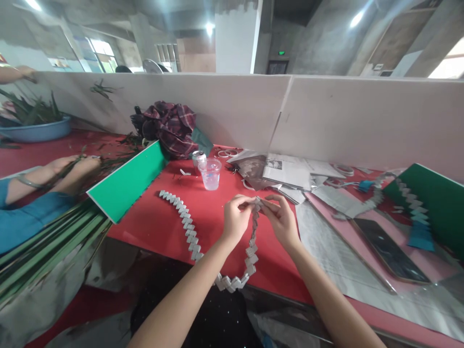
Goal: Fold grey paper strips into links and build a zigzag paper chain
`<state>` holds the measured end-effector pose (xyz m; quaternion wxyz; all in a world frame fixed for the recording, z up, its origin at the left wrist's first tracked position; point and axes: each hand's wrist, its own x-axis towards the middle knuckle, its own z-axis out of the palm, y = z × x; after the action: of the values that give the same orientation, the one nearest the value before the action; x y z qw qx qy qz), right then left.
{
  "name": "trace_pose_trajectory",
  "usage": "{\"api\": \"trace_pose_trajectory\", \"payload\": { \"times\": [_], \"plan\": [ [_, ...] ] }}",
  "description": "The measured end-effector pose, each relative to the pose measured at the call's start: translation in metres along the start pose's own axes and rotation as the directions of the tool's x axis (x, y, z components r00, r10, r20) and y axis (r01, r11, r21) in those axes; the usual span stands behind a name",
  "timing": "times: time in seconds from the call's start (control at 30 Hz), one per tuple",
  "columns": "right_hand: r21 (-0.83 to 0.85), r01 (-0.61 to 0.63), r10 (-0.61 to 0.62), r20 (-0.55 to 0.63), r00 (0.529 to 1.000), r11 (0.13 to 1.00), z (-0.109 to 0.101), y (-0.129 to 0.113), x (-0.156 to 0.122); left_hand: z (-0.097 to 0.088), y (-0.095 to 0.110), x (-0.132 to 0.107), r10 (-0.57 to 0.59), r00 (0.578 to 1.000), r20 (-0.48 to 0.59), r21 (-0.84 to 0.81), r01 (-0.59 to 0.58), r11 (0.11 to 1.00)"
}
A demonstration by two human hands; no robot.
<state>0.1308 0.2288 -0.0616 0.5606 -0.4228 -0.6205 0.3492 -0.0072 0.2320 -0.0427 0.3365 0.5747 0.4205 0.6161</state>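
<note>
A long zigzag chain of folded paper [251, 261] hangs in a loop from my fingers, dips past the table's front edge and runs up again onto the red tabletop [152, 227] on the left. My left hand [237, 216] pinches the chain's end between thumb and fingertips. Opposite it, my right hand [282, 217] grips the same end, its fingertips nearly touching those of the left. The small piece between the fingertips is partly hidden. Both forearms reach in from the bottom of the view.
Ahead stand a clear plastic cup [211, 174] and a can [198, 158]. A green divider [126, 181] separates off a co-worker's hands [78, 166] holding green leaves. To the right lie papers [288, 170], a phone [389, 249] and another paper chain [413, 200].
</note>
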Motion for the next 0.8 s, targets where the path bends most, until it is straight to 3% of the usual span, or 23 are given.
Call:
{"api": "trace_pose_trajectory", "payload": {
  "times": [0.37, 0.5, 0.63, 0.8],
  "plan": [
    [-0.053, 0.051, -0.053, -0.038, 0.998, 0.997, -0.002, -0.008, -0.003, -0.001, 0.001, -0.004, 0.216, 0.971, 0.104, 0.116, -0.228, 0.967],
    [0.113, 0.045, -0.047, 0.014, 0.999, 0.993, -0.004, -0.011, 0.002, -0.003, 0.000, 0.002, 0.067, 0.993, 0.098, -0.006, -0.067, 0.998],
    [0.200, -0.078, 0.067, 0.058, 0.996, 0.977, -0.011, -0.011, 0.009, -0.003, -0.001, 0.006, -0.078, 0.966, 0.246, -0.080, 0.101, 0.992],
    [0.235, -0.198, 0.169, 0.135, 0.976, 0.952, -0.018, -0.010, 0.015, -0.003, 0.002, 0.004, -0.006, 0.942, 0.336, -0.047, 0.023, 0.999]
  ]
}}
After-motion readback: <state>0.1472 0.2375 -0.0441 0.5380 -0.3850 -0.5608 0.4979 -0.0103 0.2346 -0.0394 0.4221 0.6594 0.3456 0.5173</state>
